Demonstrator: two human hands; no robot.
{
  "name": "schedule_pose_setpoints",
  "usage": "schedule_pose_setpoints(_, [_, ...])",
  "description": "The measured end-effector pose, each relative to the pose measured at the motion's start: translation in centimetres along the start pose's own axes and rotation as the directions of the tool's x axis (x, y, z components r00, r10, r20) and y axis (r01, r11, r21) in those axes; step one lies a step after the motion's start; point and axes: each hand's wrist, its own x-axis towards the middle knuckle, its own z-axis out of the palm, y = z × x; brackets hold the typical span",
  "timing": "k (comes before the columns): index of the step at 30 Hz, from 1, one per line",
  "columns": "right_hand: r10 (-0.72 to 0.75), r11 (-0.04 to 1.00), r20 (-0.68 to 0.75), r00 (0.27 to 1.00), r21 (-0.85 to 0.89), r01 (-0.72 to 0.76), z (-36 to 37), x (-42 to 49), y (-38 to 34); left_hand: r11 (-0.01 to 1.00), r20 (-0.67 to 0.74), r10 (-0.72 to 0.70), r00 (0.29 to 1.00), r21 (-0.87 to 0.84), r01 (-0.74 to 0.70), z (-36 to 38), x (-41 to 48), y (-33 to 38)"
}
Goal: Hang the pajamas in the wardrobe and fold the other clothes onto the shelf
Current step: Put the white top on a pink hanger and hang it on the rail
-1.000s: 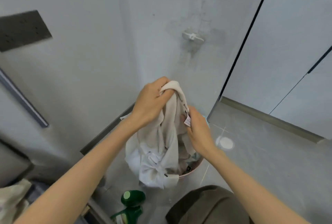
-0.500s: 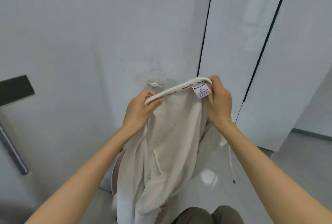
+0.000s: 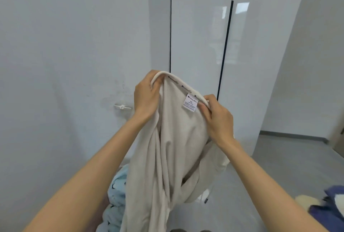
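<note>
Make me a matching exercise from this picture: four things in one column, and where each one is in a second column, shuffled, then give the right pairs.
Things
1. cream garment
2. light blue clothes
3. dark blue cloth
4. small white wall fitting

Places
A. at the far lower right edge of the view
B. on the wall, just left of the left hand
C. held up by its collar between the left hand and the right hand
D. low down, left of the hanging cream fabric

Pairs: 1-C, 2-D, 3-A, 4-B
</note>
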Motion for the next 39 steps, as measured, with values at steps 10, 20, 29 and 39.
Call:
schedule_pose_setpoints(10, [0.355,0.927,0.070,0.932,0.100,-0.361,8.2,-6.2,7.6,0.997,0.032,-0.076,0.997,-0.024,0.077,6.2,1.8,-5.3])
schedule_pose_setpoints(20, [0.468,0.870,-0.044,0.883,0.198,-0.451,12.5,5.5,13.8,0.978,0.064,-0.206,0.976,-0.014,0.208,9.6,6.5,-16.6])
schedule_pose_setpoints(29, [0.441,0.886,-0.047,0.897,0.182,-0.426,7.4,21.8,10.3,0.962,0.085,-0.265,0.960,-0.039,0.269,10.2,20.4,-10.1])
schedule_pose_setpoints(39, [0.298,0.953,-0.024,0.954,0.063,-0.296,-4.1,42.1,1.9,0.974,0.092,-0.225,0.970,0.007,0.225,8.9,38.2,2.9])
